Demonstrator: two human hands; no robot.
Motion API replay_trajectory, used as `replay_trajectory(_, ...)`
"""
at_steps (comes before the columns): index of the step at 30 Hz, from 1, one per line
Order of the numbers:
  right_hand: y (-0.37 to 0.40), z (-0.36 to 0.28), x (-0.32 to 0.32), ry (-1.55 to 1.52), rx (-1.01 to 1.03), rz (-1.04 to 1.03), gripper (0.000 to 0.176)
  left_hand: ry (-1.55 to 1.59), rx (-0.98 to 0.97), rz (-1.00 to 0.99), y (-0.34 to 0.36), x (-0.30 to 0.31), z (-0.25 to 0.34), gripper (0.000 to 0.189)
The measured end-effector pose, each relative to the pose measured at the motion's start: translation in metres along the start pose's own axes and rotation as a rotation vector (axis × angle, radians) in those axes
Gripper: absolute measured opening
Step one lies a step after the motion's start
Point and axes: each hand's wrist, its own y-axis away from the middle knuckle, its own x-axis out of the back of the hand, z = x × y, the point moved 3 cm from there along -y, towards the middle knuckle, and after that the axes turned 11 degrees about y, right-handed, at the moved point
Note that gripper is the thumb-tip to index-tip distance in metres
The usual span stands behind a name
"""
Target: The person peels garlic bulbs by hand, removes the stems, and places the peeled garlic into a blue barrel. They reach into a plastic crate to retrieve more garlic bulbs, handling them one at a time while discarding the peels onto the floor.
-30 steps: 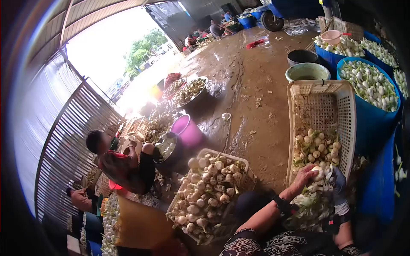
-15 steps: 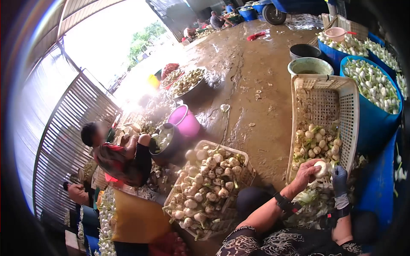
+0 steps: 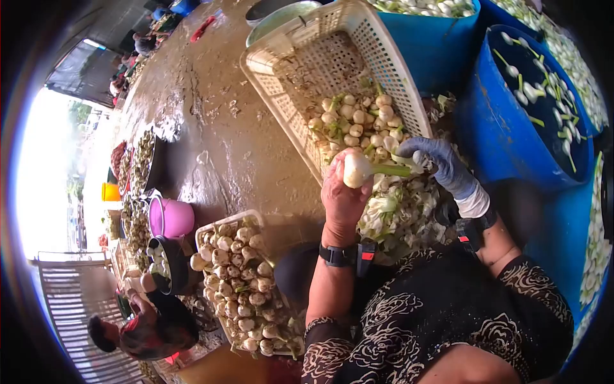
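Thumb and fingers of our left hand clamp a white garlic bulb at the near end of the cream crate, seemingly to steady it, its green stem toward our gloved right hand. Those gloved fingers curl by the stem's tip; whether they grip, we cannot tell. Leafy scraps heap nearer us than the crate, probably where they drop.

The left hand partly hides a bulb, the top edge crops a blue tub, and far-off people are indistinct.
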Motion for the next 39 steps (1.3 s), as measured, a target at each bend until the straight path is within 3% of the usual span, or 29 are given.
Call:
replay_trajectory(1, 0.0, -0.005, 0.001, 0.01, 0.057, 0.009, 0.039, -0.209, -0.162, -0.081, -0.004, -0.003, 0.014, 0.041)
replay_trajectory(5, 0.001, -0.01, -0.019, 0.204, 0.06, -0.144, 0.028, -0.174, -0.16, -0.215, 0.001, -0.023, 0.01, 0.053)
replay_trajectory(6, 0.003, 0.0, -0.026, 0.242, 0.015, -0.125, 0.021, -0.194, -0.262, -0.208, -0.001, -0.027, 0.013, 0.039)
replay_trajectory(7, 0.005, 0.007, -0.028, 0.243, 0.006, -0.117, 0.021, -0.189, -0.262, -0.219, -0.001, -0.028, 0.011, 0.039)
replay_trajectory(9, 0.01, 0.02, -0.034, 0.226, -0.081, -0.138, 0.018, 0.778, 0.74, -0.238, 0.011, -0.034, -0.023, 0.042)
replay_trajectory(10, 0.014, 0.022, -0.036, 0.153, -0.079, -0.102, 0.017, 0.644, 0.728, -0.203, 0.017, -0.037, -0.029, 0.053)
replay_trajectory(11, 0.016, 0.019, -0.039, 0.012, -0.042, -0.067, 0.022, 0.424, 0.638, -0.218, 0.016, -0.035, -0.014, 0.041)
replay_trajectory(12, 0.018, 0.017, -0.036, 0.099, -0.148, -0.158, 0.027, 0.319, 0.673, -0.226, 0.019, -0.036, -0.012, 0.033)
replay_trajectory(13, 0.023, 0.036, -0.045, 0.103, -0.038, -0.118, 0.034, 0.294, 0.319, -0.175, 0.027, -0.042, -0.026, 0.028)
replay_trajectory(14, 0.025, 0.043, -0.051, 0.087, -0.034, -0.091, 0.035, 0.245, 0.477, -0.289, 0.021, -0.038, -0.03, 0.025)
replay_trajectory(15, 0.028, 0.04, -0.049, 0.036, -0.083, -0.094, 0.035, 0.207, 0.589, -0.279, 0.016, -0.043, -0.01, 0.024)
replay_trajectory(16, 0.028, 0.037, -0.049, 0.009, -0.038, -0.077, 0.025, 0.061, 0.162, -0.261, 0.023, -0.043, -0.033, 0.027)
replay_trajectory(17, 0.031, 0.033, -0.05, -0.103, -0.166, -0.043, 0.021, 0.283, 0.559, -0.197, 0.021, -0.044, -0.028, 0.03)
replay_trajectory(18, 0.028, 0.039, -0.054, -0.084, -0.122, -0.043, 0.019, 0.237, 0.653, -0.26, 0.023, -0.038, -0.034, 0.037)
replay_trajectory(21, 0.03, 0.069, -0.07, -0.101, -0.116, -0.073, 0.018, 0.217, 0.629, -0.343, 0.031, -0.036, -0.029, 0.038)
replay_trajectory(23, 0.042, 0.089, -0.082, -0.288, -0.237, -0.079, 0.043, 0.217, 0.571, -0.405, 0.031, -0.042, -0.023, 0.038)
replay_trajectory(24, 0.045, 0.095, -0.08, -0.293, -0.231, -0.077, 0.043, 0.221, 0.539, -0.433, 0.03, -0.046, -0.021, 0.038)
replay_trajectory(27, 0.057, 0.09, -0.082, -0.126, 0.142, -0.187, 0.013, 0.257, 0.501, -0.482, 0.029, -0.048, -0.019, 0.04)
replay_trajectory(29, 0.059, 0.069, -0.056, 0.277, 0.278, -0.23, 0.018, 0.324, 0.492, -0.492, 0.024, -0.045, -0.024, 0.041)
replay_trajectory(30, 0.07, 0.082, -0.057, 0.369, 0.442, 0.073, 0.027, 0.374, 0.493, -0.498, 0.022, -0.044, -0.027, 0.042)
replay_trajectory(31, 0.071, 0.067, -0.043, 0.252, 0.35, 0.011, 0.03, 0.493, 0.608, -0.378, 0.025, -0.047, -0.03, 0.047)
replay_trajectory(32, 0.066, 0.074, -0.047, 0.308, 0.382, 0.061, 0.027, 0.48, 0.616, -0.369, 0.022, -0.049, -0.024, 0.047)
replay_trajectory(33, 0.057, 0.107, -0.067, 0.222, 0.252, 0.054, 0.024, 0.562, 0.851, -0.206, 0.029, -0.053, -0.023, 0.044)
replay_trajectory(34, 0.05, 0.093, -0.06, -0.056, 0.006, -0.035, 0.021, 0.434, 0.647, -0.402, 0.01, -0.053, 0.012, 0.041)
replay_trajectory(35, 0.047, 0.074, -0.05, 0.022, -0.022, -0.014, 0.02, 0.437, 0.703, -0.263, 0.02, -0.057, -0.006, 0.038)
replay_trajectory(36, 0.046, 0.073, -0.047, 0.112, 0.036, -0.026, 0.02, 0.388, 0.788, -0.361, 0.022, -0.054, -0.016, 0.032)
replay_trajectory(37, 0.041, 0.055, -0.04, 0.138, 0.13, 0.008, 0.011, 0.473, 0.882, -0.256, 0.024, -0.059, -0.02, 0.031)
replay_trajectory(38, 0.042, 0.053, -0.039, -0.198, -0.269, -0.181, 0.014, 0.609, 0.923, -0.215, 0.028, -0.062, -0.019, 0.03)
replay_trajectory(39, 0.039, 0.04, -0.031, 0.155, 0.205, -0.055, 0.021, 0.758, 0.945, -0.183, 0.028, -0.064, -0.016, 0.029)
